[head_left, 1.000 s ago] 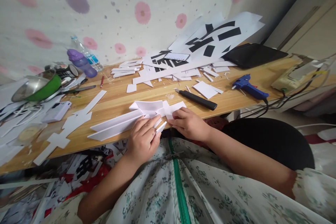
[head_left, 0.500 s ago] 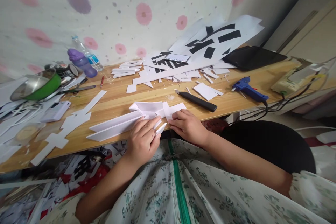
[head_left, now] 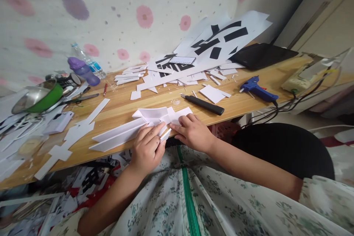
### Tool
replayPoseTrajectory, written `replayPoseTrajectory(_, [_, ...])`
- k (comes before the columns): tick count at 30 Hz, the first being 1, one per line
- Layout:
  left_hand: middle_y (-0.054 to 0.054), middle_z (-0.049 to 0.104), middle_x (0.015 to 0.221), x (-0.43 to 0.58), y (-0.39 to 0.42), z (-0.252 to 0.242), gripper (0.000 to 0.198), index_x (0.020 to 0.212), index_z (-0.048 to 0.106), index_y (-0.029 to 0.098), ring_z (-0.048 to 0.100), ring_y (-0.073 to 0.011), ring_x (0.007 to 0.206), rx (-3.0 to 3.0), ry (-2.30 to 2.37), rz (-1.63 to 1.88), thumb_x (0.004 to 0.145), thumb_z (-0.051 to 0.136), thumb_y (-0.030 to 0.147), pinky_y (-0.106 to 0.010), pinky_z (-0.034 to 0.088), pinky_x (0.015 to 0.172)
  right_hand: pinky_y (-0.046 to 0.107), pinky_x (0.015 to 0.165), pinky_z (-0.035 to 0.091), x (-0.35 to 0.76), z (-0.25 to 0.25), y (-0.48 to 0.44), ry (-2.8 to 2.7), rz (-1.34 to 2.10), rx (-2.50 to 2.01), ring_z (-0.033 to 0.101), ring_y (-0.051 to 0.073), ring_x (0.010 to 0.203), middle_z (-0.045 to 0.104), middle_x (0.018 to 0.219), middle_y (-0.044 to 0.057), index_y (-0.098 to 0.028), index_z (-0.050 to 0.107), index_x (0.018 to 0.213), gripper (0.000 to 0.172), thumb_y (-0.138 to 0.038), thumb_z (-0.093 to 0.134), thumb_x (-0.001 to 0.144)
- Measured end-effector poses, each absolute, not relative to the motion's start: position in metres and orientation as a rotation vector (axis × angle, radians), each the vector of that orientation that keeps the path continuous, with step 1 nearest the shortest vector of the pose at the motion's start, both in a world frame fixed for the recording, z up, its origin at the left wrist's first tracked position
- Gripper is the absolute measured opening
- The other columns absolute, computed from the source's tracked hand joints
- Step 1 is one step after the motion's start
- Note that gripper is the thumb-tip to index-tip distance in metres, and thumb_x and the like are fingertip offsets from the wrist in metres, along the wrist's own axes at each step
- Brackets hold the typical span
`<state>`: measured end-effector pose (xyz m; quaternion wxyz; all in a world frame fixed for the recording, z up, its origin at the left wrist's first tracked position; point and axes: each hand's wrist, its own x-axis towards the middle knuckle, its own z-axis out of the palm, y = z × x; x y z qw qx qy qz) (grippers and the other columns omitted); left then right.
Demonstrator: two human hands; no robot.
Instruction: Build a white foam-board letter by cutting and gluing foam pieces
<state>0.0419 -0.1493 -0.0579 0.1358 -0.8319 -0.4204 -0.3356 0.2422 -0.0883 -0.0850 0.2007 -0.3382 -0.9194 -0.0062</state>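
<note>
A white foam-board piece (head_left: 118,135) with upright strips along its edges lies at the table's front edge. My left hand (head_left: 148,145) is closed on its near middle part, the thumb against a short white strip and the fingers pressing from above. My right hand (head_left: 193,132) rests on the flat right end of the same piece, its fingers bent and the index finger reaching toward the short strip. A black utility knife (head_left: 204,104) lies just beyond my right hand. Farther right is a blue glue gun (head_left: 258,89).
White offcuts and a printed sheet (head_left: 221,44) are heaped at the back. On the left lie a flat cross-like white cutout (head_left: 61,152), a phone (head_left: 58,122), a green bowl (head_left: 47,100) and a purple bottle (head_left: 84,72). A power strip (head_left: 297,78) with cables sits right.
My right hand has shifted slightly left, its index finger now closer to the short strip. The left hand keeps its hold. The whole view has moved a little.
</note>
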Motion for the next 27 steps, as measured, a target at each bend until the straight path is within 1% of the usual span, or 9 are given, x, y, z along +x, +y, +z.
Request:
replayPoseTrajectory(2, [-0.011, 0.069, 0.113, 0.042, -0.149, -0.058, 0.015, 0.068, 0.055, 0.017, 0.062, -0.0239, 0.094, -2.415, -1.217, -0.970, 0.083, 0.053, 0.012, -0.048, 0.048, 0.093, 0.042, 0.083, 0.043, 0.247, -0.085, -0.089, -2.557, 0.011, -0.942, 0.043, 0.026, 0.091, 0.056, 0.099, 0.013, -0.015, 0.060, 0.123, 0.043, -0.036, 0.059, 0.086])
replayPoseTrajectory(4, [-0.011, 0.069, 0.114, 0.041, -0.149, -0.059, 0.014, 0.069, 0.055, 0.017, 0.061, -0.0241, 0.095, -2.422, -1.224, -0.981, 0.082, 0.053, 0.012, -0.048, 0.048, 0.093, 0.042, 0.084, 0.044, 0.253, -0.084, -0.089, -2.536, 0.047, -0.920, 0.044, 0.026, 0.091, 0.056, 0.099, 0.013, -0.012, 0.062, 0.120, 0.042, -0.036, 0.060, 0.085])
replayPoseTrajectory(8, [-0.010, 0.068, 0.115, 0.041, -0.149, -0.061, 0.014, 0.069, 0.055, 0.017, 0.061, -0.0244, 0.095, -2.413, -1.239, -0.991, 0.082, 0.054, 0.012, -0.049, 0.047, 0.093, 0.042, 0.084, 0.043, 0.258, -0.082, -0.093, -2.543, 0.106, -0.860, 0.044, 0.026, 0.092, 0.055, 0.101, 0.012, -0.019, 0.064, 0.120, 0.040, -0.040, 0.060, 0.085])
replayPoseTrajectory(12, [-0.011, 0.069, 0.114, 0.042, -0.149, -0.060, 0.015, 0.068, 0.055, 0.017, 0.061, -0.0242, 0.094, -2.408, -1.224, -0.999, 0.082, 0.053, 0.012, -0.049, 0.047, 0.093, 0.042, 0.082, 0.041, 0.249, -0.078, -0.094, -2.569, 0.088, -0.985, 0.044, 0.027, 0.093, 0.056, 0.102, 0.011, -0.023, 0.063, 0.121, 0.040, -0.040, 0.058, 0.086])
replayPoseTrajectory(16, [-0.011, 0.069, 0.114, 0.043, -0.150, -0.059, 0.017, 0.067, 0.053, 0.017, 0.061, -0.0238, 0.094, -2.408, -1.220, -0.983, 0.083, 0.053, 0.012, -0.048, 0.047, 0.093, 0.043, 0.080, 0.039, 0.244, -0.076, -0.091, -2.579, 0.048, -1.072, 0.044, 0.028, 0.094, 0.056, 0.103, 0.012, -0.021, 0.060, 0.125, 0.046, -0.040, 0.061, 0.084])
replayPoseTrajectory(18, [-0.011, 0.068, 0.115, 0.043, -0.149, -0.059, 0.017, 0.066, 0.053, 0.017, 0.061, -0.0242, 0.093, -2.411, -1.224, -0.977, 0.082, 0.054, 0.011, -0.049, 0.047, 0.093, 0.042, 0.081, 0.039, 0.247, -0.076, -0.091, -2.583, 0.078, -1.047, 0.044, 0.028, 0.094, 0.056, 0.103, 0.012, -0.020, 0.060, 0.124, 0.045, -0.038, 0.062, 0.083])
replayPoseTrajectory(22, [-0.013, 0.068, 0.114, 0.043, -0.149, -0.060, 0.015, 0.067, 0.053, 0.016, 0.061, -0.0253, 0.093, -2.417, -1.214, -0.989, 0.081, 0.055, 0.009, -0.050, 0.047, 0.093, 0.039, 0.083, 0.038, 0.255, -0.075, -0.092, -2.605, 0.153, -0.968, 0.045, 0.025, 0.094, 0.056, 0.103, 0.010, -0.023, 0.063, 0.120, 0.039, -0.038, 0.060, 0.084])
replayPoseTrajectory(27, [-0.014, 0.068, 0.115, 0.043, -0.149, -0.062, 0.017, 0.066, 0.050, 0.016, 0.060, -0.0258, 0.092, -2.424, -1.206, -0.999, 0.080, 0.056, 0.009, -0.051, 0.047, 0.092, 0.042, 0.079, 0.037, 0.248, -0.070, -0.093, -2.651, 0.069, -1.078, 0.045, 0.029, 0.098, 0.056, 0.106, 0.011, -0.028, 0.059, 0.126, 0.044, -0.042, 0.060, 0.084])
